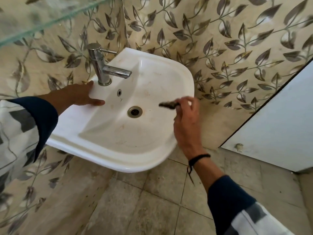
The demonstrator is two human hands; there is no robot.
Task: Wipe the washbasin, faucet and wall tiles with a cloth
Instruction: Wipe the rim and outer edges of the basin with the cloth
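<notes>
Bathroom corner: leaf-patterned wall tiles (220,39) on 2 sides, stained floor (152,200) below, glass shelf (42,22) upper left, white panel (271,124) at right.

White washbasin (105,136) is mounted in the corner, with a chrome faucet (101,65) on its back ledge and a drain (134,111) in the middle. Faint brownish marks show in the bowl.

Left hand (81,95) lies flat on the rim just beside the faucet base, fingers (97,102) straight and spread, holding nothing.

Right hand (186,122) hovers over the bowl's right side. Its fingers (188,100) pinch 1 small dark scrap, probably the cloth (168,105); it is blurred, so texture is unclear. It hangs above the bowl, right of the drain, not touching porcelain.

Handling judgement: the cloth looks light and limp, and a fingertip pinch gives little pressing area. Better bunched under flat fingers. Glazed basin and chrome are likely hard and slick, so bracing on the rim helps.
</notes>
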